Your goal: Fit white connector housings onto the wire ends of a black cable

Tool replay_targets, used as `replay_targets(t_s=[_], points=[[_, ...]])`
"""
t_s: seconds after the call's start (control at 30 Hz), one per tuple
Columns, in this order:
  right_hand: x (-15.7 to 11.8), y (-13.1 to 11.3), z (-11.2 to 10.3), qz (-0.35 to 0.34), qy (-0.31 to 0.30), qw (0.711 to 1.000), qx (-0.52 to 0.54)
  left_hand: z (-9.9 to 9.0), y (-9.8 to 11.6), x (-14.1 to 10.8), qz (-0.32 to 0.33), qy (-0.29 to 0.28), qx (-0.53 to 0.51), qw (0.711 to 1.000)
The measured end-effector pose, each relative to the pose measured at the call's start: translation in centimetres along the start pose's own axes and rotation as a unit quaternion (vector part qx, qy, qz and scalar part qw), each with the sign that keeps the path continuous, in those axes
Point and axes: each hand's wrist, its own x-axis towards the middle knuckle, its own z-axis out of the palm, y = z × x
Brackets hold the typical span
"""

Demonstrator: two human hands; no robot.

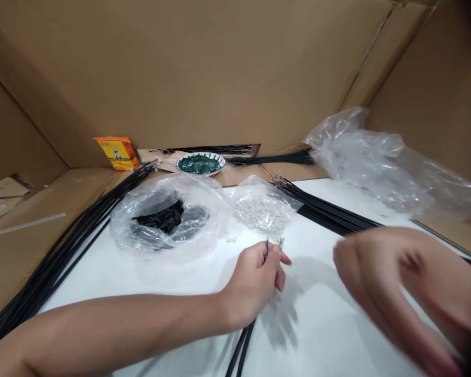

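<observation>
Near the middle of the white table, my left hand (259, 275) is closed on black cables (243, 346), whose thin wire ends (279, 243) stick up past the thumb and fingers. The cables run down below the hand to the bottom edge. My right hand (392, 288) is raised at the right, blurred by motion, and whether it holds anything cannot be made out. Just beyond my left hand lies a clear bag of small white pieces (262, 213). To its left sits an open plastic bag (121, 220) with short black pieces (163, 217) inside.
Black cable bundles lie at the left (74, 235) and right (329, 212). At the back stand a bowl of green pieces (200, 164) and an orange box (120, 153). Crumpled plastic bags (372, 162) lie back right. Cardboard walls (204, 73) enclose the table (165, 280).
</observation>
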Motion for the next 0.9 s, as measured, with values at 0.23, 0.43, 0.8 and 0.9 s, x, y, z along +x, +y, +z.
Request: replay_targets(t_s=[0.23, 0.43, 0.8, 0.9], points=[[7.0, 4.6, 3.3, 0.012, 0.034, 0.999, 0.010, -0.1, -0.4, -1.0, 0.046, -0.034, 0.018, 0.998], [8.9, 4.7, 6.0, -0.036, 0.044, 0.982, -0.182, -0.5, -0.3, -0.6, 0.055, -0.032, 0.050, 0.997], [20.1, -2.0, 9.1, -0.211, -0.108, 0.900, -0.365, -0.7, -0.6, -1.1, 0.152, -0.059, 0.053, 0.985], [23.1, -1.9, 10.7, -0.177, -0.169, 0.892, -0.380, -0.8, -0.6, -1.1, 0.152, -0.073, 0.045, 0.985]])
